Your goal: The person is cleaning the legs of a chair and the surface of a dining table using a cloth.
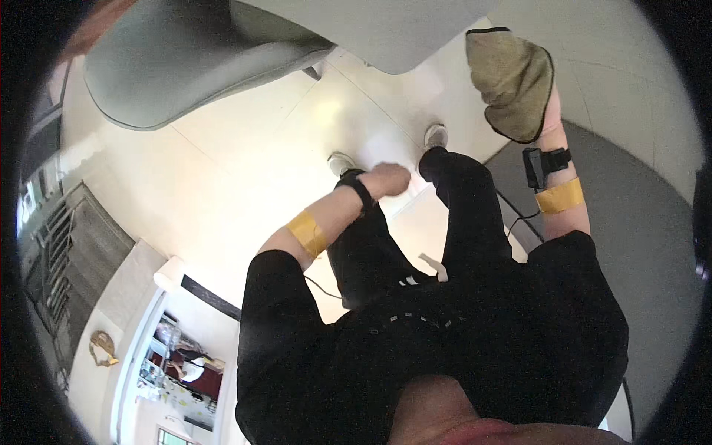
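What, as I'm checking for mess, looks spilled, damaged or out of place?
Nothing stands out: I see no spill or damage. The olive-brown cloth mostly covers the right hand, and its visible side looks whole.

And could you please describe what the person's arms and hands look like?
Short black sleeves cover both upper arms, with a yellow band around each forearm. The left wrist has a black strap; the right, another strap with a boxy black device. Thin dark cables show nearby.
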The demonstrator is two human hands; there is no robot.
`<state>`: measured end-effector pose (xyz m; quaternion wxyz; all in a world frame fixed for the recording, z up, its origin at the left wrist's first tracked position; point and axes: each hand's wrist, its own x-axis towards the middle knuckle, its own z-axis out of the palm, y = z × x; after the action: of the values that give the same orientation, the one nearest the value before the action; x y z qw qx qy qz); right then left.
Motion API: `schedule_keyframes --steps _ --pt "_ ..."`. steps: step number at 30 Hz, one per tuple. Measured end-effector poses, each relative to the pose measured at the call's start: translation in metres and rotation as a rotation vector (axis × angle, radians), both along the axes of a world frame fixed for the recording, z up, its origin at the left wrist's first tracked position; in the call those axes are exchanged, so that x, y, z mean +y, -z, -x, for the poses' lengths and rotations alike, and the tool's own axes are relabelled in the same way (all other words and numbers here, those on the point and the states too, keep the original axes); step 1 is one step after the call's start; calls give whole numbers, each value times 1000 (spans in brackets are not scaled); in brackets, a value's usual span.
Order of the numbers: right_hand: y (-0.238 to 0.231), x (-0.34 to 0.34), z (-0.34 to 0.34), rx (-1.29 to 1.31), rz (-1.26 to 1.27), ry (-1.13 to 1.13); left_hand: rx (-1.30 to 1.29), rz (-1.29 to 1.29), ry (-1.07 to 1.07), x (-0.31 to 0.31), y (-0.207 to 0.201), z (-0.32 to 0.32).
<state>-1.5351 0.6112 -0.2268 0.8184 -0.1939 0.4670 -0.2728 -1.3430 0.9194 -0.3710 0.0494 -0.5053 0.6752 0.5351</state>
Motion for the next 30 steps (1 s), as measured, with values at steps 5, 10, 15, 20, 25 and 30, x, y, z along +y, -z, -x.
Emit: schedule_keyframes --steps 5,10,15,20,25,30 --pt "35 -47 -12 157 316 66 -313 -12 -319 -142 114 -115" --pt "108 -90 -52 95 355 44 -378 116 -241 -200 254 -217" --pt "202 -122 -59 -252 408 -95 -332 176 -476 -237 267 -197" --pt "208 -126 -103 -486 416 -270 -405 251 -406 -244 267 -186" --pt "138 -62 -153 -396 653 88 -529 317 -447 -235 195 -185" --pt "103 -53 -181 -394 592 250 -365 653 -455 -209 96 -137"
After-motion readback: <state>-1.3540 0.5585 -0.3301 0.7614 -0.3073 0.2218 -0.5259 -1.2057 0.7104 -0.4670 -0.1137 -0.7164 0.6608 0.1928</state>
